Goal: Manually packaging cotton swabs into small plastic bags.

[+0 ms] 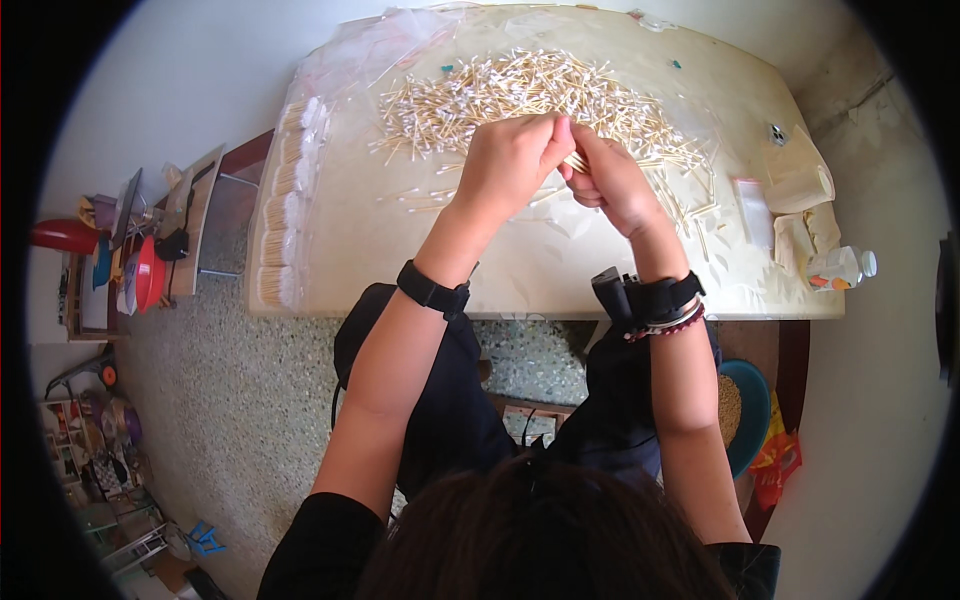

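Note:
A wide loose pile of cotton swabs (520, 85) with pale wooden sticks and white tips lies on the far half of the table. My left hand (508, 160) and my right hand (612, 182) meet over its near edge, their fingertips close together. From the curled fingers of my right hand a few swab sticks (575, 161) show. My left hand is closed too, thumb against the fingers; what it pinches is hidden behind the hand. Along the left table edge runs a row of clear bags (283, 215) packed with swabs.
The pale table (400, 285) carries clear plastic sheets (375, 50) at the far left. A clear bottle (838, 268) and brown paper pieces (800, 180) stand at the right edge. Below on the right, a teal basin (762, 415) sits beside a red and yellow bag (775, 468).

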A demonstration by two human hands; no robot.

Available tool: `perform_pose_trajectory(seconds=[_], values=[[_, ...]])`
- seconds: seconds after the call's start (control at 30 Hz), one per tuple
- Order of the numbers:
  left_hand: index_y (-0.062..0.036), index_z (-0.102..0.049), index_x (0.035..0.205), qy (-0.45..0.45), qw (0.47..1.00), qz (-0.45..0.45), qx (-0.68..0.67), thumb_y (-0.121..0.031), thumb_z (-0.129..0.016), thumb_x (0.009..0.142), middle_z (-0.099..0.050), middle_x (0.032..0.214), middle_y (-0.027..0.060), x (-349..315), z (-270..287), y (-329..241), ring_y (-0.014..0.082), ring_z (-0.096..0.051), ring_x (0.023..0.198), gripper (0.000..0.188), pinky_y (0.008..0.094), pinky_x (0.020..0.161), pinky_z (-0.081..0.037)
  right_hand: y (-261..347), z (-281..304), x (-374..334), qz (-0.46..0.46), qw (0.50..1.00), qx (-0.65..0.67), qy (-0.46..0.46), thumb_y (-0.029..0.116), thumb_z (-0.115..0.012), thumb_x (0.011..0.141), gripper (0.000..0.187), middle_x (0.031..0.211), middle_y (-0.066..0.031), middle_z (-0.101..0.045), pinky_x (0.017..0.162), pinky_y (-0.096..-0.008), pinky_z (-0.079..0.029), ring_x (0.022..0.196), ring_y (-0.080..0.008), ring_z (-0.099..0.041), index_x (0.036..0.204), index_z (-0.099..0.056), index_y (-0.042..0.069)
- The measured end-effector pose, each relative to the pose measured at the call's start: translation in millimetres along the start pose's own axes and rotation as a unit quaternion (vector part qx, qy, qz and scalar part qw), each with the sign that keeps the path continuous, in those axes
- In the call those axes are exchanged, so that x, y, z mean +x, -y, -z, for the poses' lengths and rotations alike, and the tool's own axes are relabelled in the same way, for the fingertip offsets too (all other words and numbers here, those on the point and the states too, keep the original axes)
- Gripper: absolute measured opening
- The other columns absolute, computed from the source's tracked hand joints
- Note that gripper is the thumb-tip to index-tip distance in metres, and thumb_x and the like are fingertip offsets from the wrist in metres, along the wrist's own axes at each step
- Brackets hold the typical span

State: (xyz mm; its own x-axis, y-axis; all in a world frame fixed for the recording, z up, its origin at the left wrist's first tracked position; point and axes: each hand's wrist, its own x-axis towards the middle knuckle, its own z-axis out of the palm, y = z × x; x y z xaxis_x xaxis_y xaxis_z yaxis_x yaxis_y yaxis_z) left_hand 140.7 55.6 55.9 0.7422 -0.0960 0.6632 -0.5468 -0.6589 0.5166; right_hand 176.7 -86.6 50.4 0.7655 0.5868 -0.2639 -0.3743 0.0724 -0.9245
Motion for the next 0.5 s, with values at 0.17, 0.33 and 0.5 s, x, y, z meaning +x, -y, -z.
perform_pose_trajectory(seconds=[0.17, 0.33, 0.5], values=[[-0.0008, -0.054, 0.072, -0.019, 0.989, -0.141, 0.046, -0.01, -0.053, 0.084, -0.055, 0.061, 0.0098, -3, 1, -1, 0.0245, -0.053, 0.051, 0.016, 0.033, 0.047, -0.043, 12, 13, -10, -0.083, 0.985, 0.007, 0.154, 0.026, -0.037, 0.092, 0.026, 0.052, 0.0064, -0.036, 0.037, -0.0187, -0.016, 0.04, -0.0019, -0.022, 0.077, -0.049, 0.009], [0.0001, -0.051, 0.072, -0.036, 0.98, -0.191, 0.049, -0.009, -0.054, 0.083, -0.053, 0.064, 0.011, -2, 0, -4, 0.0259, -0.053, 0.054, 0.014, 0.0335, 0.047, -0.042, 6, 19, -10, -0.08, 0.984, -0.004, 0.157, 0.027, -0.041, 0.091, 0.029, 0.051, 0.0075, -0.033, 0.038, -0.0194, -0.017, 0.041, -0.0023, -0.022, 0.071, -0.048, 0.009], [-0.0034, -0.05, 0.074, -0.055, 0.992, -0.085, 0.069, -0.012, -0.055, 0.083, -0.052, 0.061, 0.0095, -2, -7, 3, 0.0256, -0.053, 0.053, 0.013, 0.0349, 0.047, -0.042, 4, 4, -5, 0.043, 0.985, -0.144, -0.088, 0.033, -0.046, 0.09, 0.043, 0.047, 0.0015, -0.038, 0.041, -0.0242, -0.027, 0.041, -0.0082, -0.03, 0.057, -0.049, 0.006]])
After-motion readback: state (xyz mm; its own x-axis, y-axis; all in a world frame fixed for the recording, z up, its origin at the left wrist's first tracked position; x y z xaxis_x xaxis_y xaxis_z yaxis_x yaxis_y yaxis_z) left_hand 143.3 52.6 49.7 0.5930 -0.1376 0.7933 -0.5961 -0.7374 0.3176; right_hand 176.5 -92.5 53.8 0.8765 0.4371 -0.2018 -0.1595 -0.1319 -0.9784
